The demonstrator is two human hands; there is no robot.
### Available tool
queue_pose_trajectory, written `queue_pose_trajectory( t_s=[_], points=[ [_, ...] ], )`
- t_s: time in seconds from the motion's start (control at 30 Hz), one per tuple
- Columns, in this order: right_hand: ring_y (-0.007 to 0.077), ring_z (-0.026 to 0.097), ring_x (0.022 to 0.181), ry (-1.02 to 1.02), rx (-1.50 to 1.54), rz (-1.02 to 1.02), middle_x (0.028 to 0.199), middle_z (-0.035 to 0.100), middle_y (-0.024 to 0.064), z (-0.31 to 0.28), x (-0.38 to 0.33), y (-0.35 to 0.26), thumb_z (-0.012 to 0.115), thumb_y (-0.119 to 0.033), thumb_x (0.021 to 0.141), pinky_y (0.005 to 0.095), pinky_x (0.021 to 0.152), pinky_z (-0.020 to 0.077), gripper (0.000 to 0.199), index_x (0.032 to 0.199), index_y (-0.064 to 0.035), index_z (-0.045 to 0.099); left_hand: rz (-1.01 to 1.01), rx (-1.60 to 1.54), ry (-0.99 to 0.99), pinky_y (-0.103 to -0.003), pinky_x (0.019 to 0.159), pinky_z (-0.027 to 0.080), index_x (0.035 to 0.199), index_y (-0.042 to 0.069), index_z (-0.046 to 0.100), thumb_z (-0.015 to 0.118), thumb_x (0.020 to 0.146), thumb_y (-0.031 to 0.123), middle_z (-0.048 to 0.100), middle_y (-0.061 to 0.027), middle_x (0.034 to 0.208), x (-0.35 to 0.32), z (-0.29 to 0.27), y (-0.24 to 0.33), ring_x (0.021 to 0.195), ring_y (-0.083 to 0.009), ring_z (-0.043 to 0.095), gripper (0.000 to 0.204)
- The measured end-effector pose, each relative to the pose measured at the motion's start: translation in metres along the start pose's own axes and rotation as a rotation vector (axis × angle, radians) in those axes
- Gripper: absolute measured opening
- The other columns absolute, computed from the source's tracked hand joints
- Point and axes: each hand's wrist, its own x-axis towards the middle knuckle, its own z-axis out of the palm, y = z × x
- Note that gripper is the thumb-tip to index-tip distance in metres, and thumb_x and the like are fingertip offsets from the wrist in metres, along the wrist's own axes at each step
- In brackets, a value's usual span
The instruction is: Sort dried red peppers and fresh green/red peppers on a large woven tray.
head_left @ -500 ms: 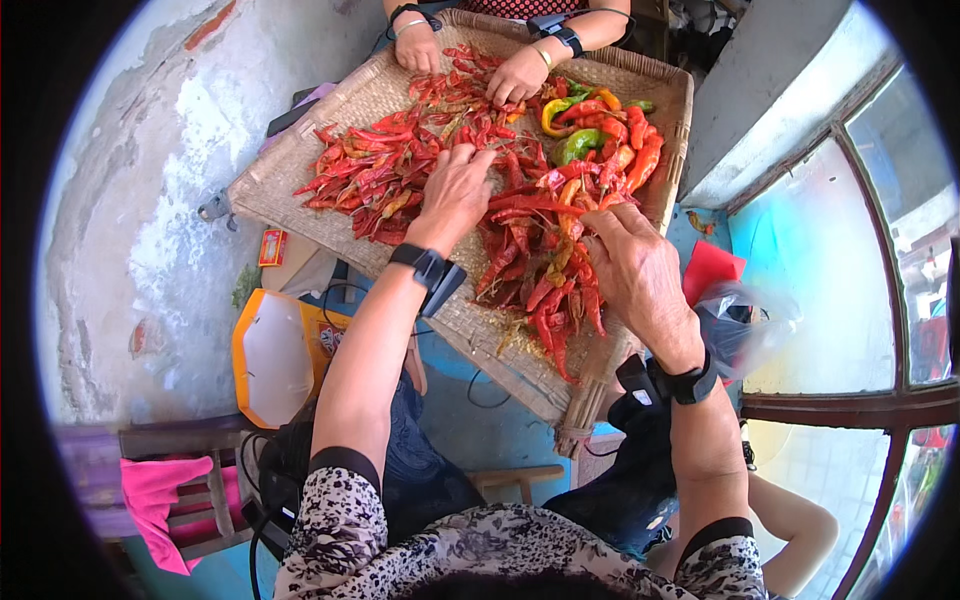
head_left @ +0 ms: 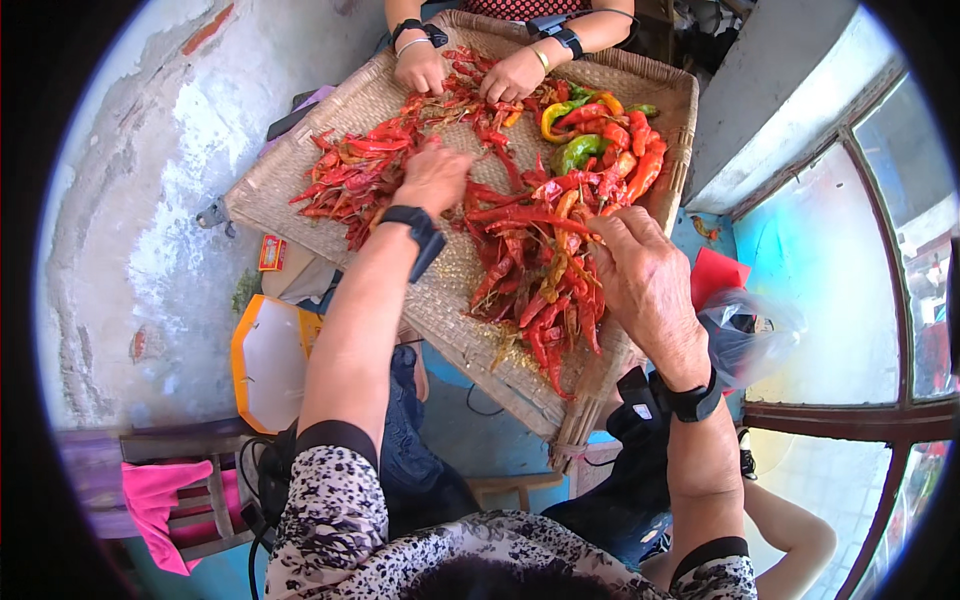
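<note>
A large woven tray [head_left: 395, 290] holds red chili peppers in a left heap [head_left: 350, 175] and a right heap [head_left: 535, 275]. My left hand [head_left: 435, 178] is at the left heap's inner edge, palm down; motion smears its fingers. My right hand [head_left: 650, 285] is closed at the right heap's edge, its fingertips on the end of a long red chili pepper [head_left: 530, 214]. Its thumb is mostly hidden. Fresher red, yellow and green peppers [head_left: 620, 150] lie at the tray's far right.
Across the tray, another person's two hands [head_left: 420, 70] [head_left: 515, 75] rest among the far chilies. A plastic bag [head_left: 745, 340] and a red item [head_left: 715, 275] are beyond the right rim. An orange-edged box [head_left: 272, 360] stands below left, near a chair with pink cloth [head_left: 165, 510].
My left hand has moved left, and bare weave now shows between the two heaps. My right hand has shifted only slightly. The other person's hands have moved a little.
</note>
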Motion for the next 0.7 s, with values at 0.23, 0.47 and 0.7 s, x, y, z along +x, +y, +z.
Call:
queue_pose_trajectory(
  t_s=[0.23, 0.47, 0.7],
  points=[
    [0.03, 0.058, 0.084, -0.016, -0.049, -0.065, 0.088, 0.055, 0.0123, 0.004, -0.001, 0.004, 0.059, -0.006, 0.078, 0.0381, 0.067, 0.0509, 0.018, 0.096, -0.0036, 0.059, -0.018, -0.314, 0.231, -0.041, 0.081, 0.047, 0.101, 0.008, 0.06, 0.062, 0.078, 0.012, 0.06, -0.0141, 0.097, -0.073, -0.027, -0.017, 0.093, -0.0326, 0.058, 0.024],
    [0.0301, 0.058, 0.086, -0.054, -0.036, -0.101, 0.087, 0.055, 0.0125, 0.014, 0.002, -0.002, 0.059, -0.006, 0.078, 0.0388, 0.067, 0.0503, 0.018, 0.096, -0.0039, 0.058, -0.088, -0.407, 0.284, -0.042, 0.077, 0.048, 0.102, 0.009, 0.062, 0.062, 0.08, 0.015, 0.062, -0.0137, 0.099, -0.112, -0.041, 0.008, 0.091, -0.0331, 0.06, 0.023],
    [0.0304, 0.061, 0.076, -0.009, 0.05, -0.094, 0.082, 0.057, 0.0124, 0.021, 0.007, -0.015, 0.059, -0.008, 0.081, 0.0396, 0.061, 0.0505, 0.015, 0.095, -0.0039, 0.058, -0.083, -0.601, 0.454, -0.038, 0.066, 0.048, 0.097, 0.004, 0.06, 0.065, 0.079, 0.014, 0.064, -0.0171, 0.084, -0.119, -0.058, 0.016, 0.077, -0.0339, 0.062, 0.021]
  ],
)
